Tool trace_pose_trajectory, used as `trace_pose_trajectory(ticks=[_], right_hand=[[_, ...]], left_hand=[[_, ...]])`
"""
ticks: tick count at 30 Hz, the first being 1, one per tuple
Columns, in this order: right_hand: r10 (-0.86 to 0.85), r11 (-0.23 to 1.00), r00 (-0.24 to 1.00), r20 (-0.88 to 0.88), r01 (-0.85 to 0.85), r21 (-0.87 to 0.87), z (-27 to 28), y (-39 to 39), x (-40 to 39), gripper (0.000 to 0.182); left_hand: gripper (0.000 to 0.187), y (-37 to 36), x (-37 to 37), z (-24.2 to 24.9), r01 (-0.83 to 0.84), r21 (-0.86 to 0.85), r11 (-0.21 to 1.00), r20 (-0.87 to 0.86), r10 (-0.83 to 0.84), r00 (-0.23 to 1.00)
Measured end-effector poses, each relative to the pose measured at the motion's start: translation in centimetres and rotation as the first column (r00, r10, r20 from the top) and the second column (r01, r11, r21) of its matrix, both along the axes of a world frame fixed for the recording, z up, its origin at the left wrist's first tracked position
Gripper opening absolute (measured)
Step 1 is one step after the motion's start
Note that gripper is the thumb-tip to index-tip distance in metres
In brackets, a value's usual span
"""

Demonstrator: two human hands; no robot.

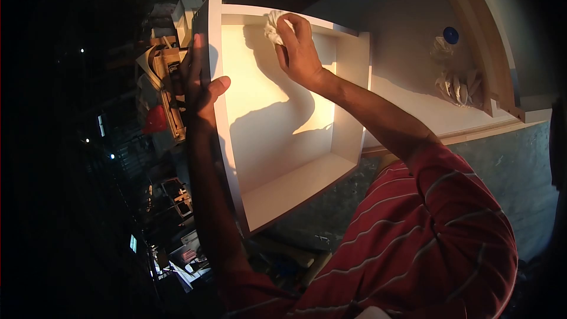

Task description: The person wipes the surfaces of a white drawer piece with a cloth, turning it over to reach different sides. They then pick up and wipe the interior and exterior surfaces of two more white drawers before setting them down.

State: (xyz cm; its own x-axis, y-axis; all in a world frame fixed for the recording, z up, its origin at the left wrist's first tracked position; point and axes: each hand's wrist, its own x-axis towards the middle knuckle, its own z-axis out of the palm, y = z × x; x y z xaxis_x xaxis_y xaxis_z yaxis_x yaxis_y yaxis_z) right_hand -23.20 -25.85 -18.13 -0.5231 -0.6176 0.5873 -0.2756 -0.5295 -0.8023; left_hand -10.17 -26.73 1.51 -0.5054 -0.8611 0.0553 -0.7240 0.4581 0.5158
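Note:
A white wooden drawer (348, 112), open side toward me, stands tilted in front of me. My left hand (204, 85) steadies its left side panel, thumb over the edge and fingers along the outer face, partly in shadow. A crumpled white cloth (273, 28) is pinched in my right hand (302, 53). That hand presses the cloth at the inside of the far panel, near the top rim. Strong light falls on the drawer's bottom panel, and my arm's shadow crosses it.
Right of the drawer lies a large white panel (407, 103) with a wooden-edged frame (487, 41). On it are a blue lid (450, 35) and a crumpled pale cloth or glove (458, 88). Wooden pieces (168, 82) and a red object (155, 119) sit in the dark at left.

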Motion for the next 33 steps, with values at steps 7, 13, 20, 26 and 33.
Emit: trace_pose_trajectory(ticks=[7, 13, 20, 26, 33], right_hand=[[-0.157, 0.986, 0.959, -0.235, 0.164, 0.008, 5.3, -3.0, -1.8, 0.060], [-0.150, 0.935, 0.926, -0.346, 0.247, 0.255, -2.9, -1.2, -2.8, 0.058], [-0.142, 0.987, 0.962, -0.234, 0.156, 0.041, 7.1, -2.7, -2.1, 0.052], [-0.034, 0.947, 0.958, -0.285, 0.122, 0.298, -4.1, -0.8, -4.3, 0.050], [0.107, 0.814, 0.986, -0.131, -0.011, 0.581, -12.5, 2.1, -7.9, 0.026]], left_hand=[[0.084, 2.4, -2.3, 1.3, -0.050, -0.016, 0.999, 0.114, 0.051, 0.992], [0.086, 2.4, -2.4, 1.2, -0.066, 0.008, 0.998, 0.043, 0.066, 0.997], [0.083, 2.8, -3.3, 1.4, -0.049, 0.018, 0.999, 0.034, 0.049, 0.998], [0.084, 2.6, -2.8, 1.3, -0.101, -0.025, 0.995, 0.076, 0.103, 0.992], [0.088, 4.7, -6.2, 0.7, -0.054, -0.125, 0.991, 0.107, 0.067, 0.992]])
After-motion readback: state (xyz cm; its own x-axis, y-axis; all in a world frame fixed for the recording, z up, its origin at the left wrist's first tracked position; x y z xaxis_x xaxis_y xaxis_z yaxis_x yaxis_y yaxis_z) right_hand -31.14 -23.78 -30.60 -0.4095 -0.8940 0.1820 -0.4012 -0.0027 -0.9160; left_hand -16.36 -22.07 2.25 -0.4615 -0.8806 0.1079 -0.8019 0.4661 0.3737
